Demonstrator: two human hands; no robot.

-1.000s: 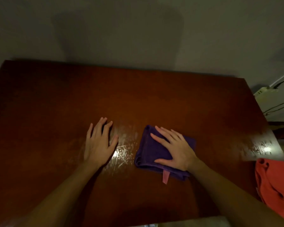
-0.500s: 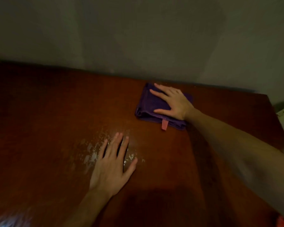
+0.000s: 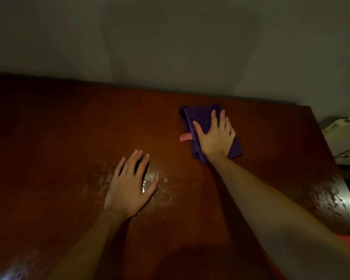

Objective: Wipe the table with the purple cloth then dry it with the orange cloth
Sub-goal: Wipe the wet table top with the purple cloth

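- Pressing down on the folded purple cloth (image 3: 198, 120): the right hand (image 3: 215, 138), palm flat, its fingers (image 3: 214, 119) straight and spread across the fabric, gripping nothing.
- Folded purple cloth: dark violet, soft fabric, a rough rectangle lying flat on the table (image 3: 69, 128); it sits right of centre, near the far edge by the wall, and part of it is hidden under the right hand.
- Pink tag (image 3: 185, 137): a small strip sticking out from the left side of the cloth, lying on the wood just beside the right thumb.
- Left hand (image 3: 129, 186): palm down on the table, nearer the person and well apart from the cloth; fingers straight and slightly fanned, thumb out to the right, holding nothing.
- Table: reddish-brown glossy wood, wide, filling most of the view; pale wet-looking smears and glints lie around the left hand, with another shiny patch at the right edge and one at the near left corner.
- Orange cloth (image 3: 346, 237): only a thin sliver of orange-red shows at the lower right, behind the right forearm; its shape cannot be told.
- Grey wall (image 3: 170, 37): plain, dim, running along the far edge of the table.
- White object with dark cables (image 3: 341, 130): off the table's right side, partly cut by the frame; too dim to identify further.
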